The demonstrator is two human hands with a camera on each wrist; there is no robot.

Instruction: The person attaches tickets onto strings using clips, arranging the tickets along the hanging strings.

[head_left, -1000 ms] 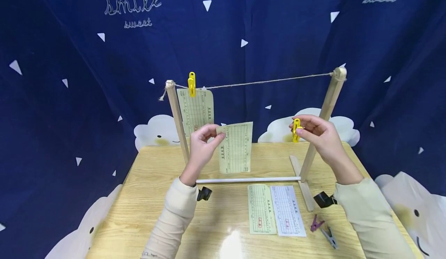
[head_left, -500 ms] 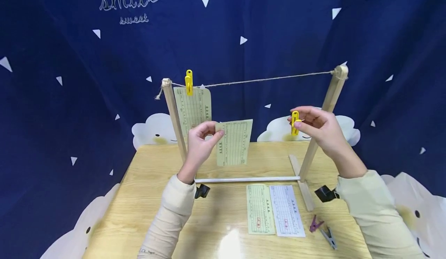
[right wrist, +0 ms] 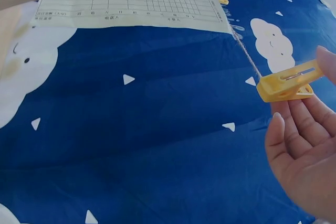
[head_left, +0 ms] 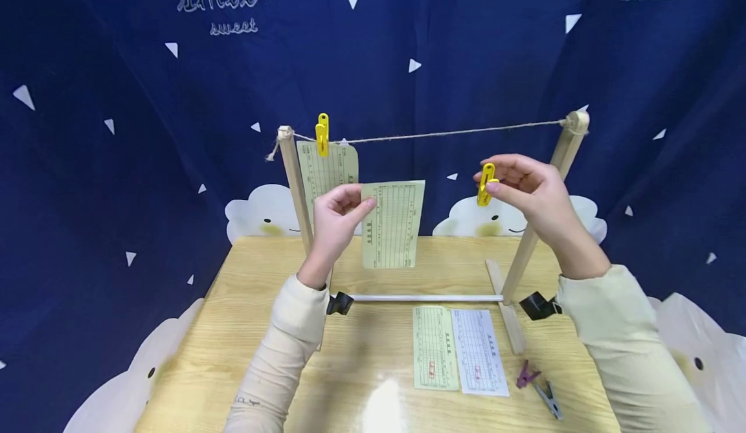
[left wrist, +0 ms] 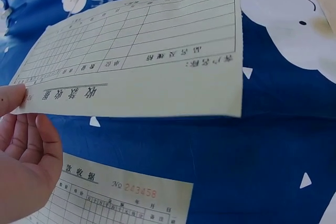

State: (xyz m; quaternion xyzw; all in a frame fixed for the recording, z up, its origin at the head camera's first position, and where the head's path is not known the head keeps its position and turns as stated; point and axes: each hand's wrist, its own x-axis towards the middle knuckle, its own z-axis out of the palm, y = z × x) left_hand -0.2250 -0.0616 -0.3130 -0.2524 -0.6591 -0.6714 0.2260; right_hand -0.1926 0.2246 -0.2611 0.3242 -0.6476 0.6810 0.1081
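My left hand (head_left: 338,219) pinches a pale yellow-green receipt sheet (head_left: 393,229) by its upper left corner, below the twine (head_left: 443,134). The sheet hangs down, its printed table showing in the left wrist view too. My right hand (head_left: 533,197) pinches a yellow clothespin (head_left: 486,185) between thumb and fingers, right of the sheet and below the twine. In the right wrist view the clothespin (right wrist: 289,83) lies across the fingertips. Another receipt (head_left: 329,167) hangs at the twine's left end under a second yellow clothespin (head_left: 322,135), partly hidden by my left hand.
The twine runs between two wooden posts (head_left: 544,206). A pale bar (head_left: 425,298) joins them low down. On the wooden table (head_left: 250,329) lie a yellowish receipt (head_left: 435,349), a white receipt (head_left: 480,352), a purple clothespin (head_left: 526,375) and a grey clothespin (head_left: 549,399). A dark blue curtain hangs behind.
Both hands have risen toward the twine, the left with the receipt sheet, the right with the yellow clothespin. The right hand has also shifted slightly left.
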